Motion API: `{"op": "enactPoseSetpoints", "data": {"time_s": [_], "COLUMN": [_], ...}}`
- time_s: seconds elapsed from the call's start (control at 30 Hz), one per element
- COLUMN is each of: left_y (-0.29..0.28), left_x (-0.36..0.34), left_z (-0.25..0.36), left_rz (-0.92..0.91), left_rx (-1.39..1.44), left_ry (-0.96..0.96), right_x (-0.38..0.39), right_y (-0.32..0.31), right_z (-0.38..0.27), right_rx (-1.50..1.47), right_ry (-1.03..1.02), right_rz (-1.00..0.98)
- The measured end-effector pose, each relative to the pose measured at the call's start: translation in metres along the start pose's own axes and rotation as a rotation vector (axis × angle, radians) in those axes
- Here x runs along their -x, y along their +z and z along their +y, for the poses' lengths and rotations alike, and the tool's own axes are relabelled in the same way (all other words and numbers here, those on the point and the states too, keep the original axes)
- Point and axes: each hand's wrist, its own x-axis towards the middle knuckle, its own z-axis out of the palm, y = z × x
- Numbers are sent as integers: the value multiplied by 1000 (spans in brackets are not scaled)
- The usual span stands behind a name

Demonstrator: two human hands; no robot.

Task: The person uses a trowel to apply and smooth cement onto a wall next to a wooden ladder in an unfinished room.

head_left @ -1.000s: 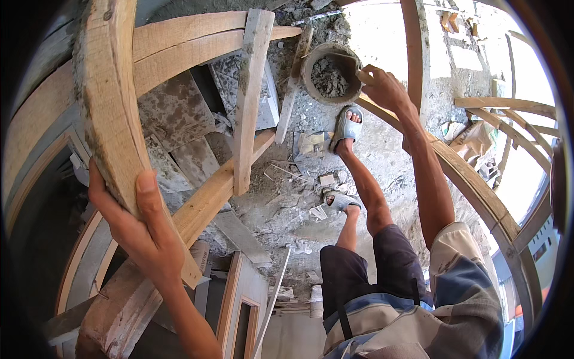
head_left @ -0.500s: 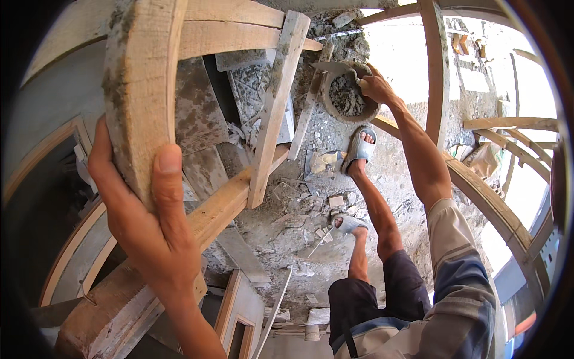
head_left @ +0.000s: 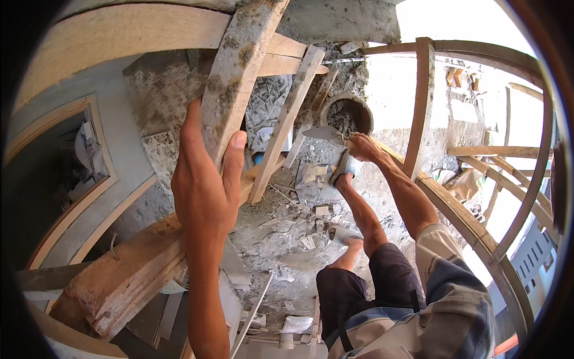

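My left hand (head_left: 206, 197) is closed round the lower end of a mortar-stained wooden post (head_left: 234, 84), thumb on its right side and fingers on its left. My right hand (head_left: 367, 148) grips the handle of a trowel (head_left: 323, 133). The trowel's flat metal blade points left, just on the near side of a round bucket (head_left: 367, 113). Grey, wet-looking mortar (head_left: 344, 116) lies inside that bucket. Whether any mortar sits on the blade is hard to tell.
Wooden rails (head_left: 131, 27) and a slanting strut (head_left: 287, 122) frame the left side. A thick, rough beam (head_left: 128, 272) runs below my left forearm. Curved-looking timber rails (head_left: 472, 230) stand at right. Rubble and scraps (head_left: 281, 233) litter the ground round my sandalled feet (head_left: 345, 167).
My right hand has drawn the trowel back from over the bucket toward me. The view has shifted, and my left hand, still on the post, appears farther right.
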Motion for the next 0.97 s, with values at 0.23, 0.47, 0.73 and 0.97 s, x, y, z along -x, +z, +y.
{"op": "enactPoseSetpoints", "data": {"time_s": [0.23, 0.47, 0.73, 0.97], "left_y": [21, -10, 59, 167], "left_x": [1, 48, 506, 918], "left_z": [8, 0, 106, 129], "left_rz": [97, 560, 504, 227], "left_rx": [4, -237, 332, 677], "left_ry": [95, 436, -232, -1168], "right_x": [77, 193, 381, 501], "right_y": [54, 77, 28, -19], "right_z": [-44, -188, -247, -336], "right_rx": [-61, -241, -486, -519], "right_ry": [109, -69, 98, 64], "right_rz": [6, -74, -60, 9]}}
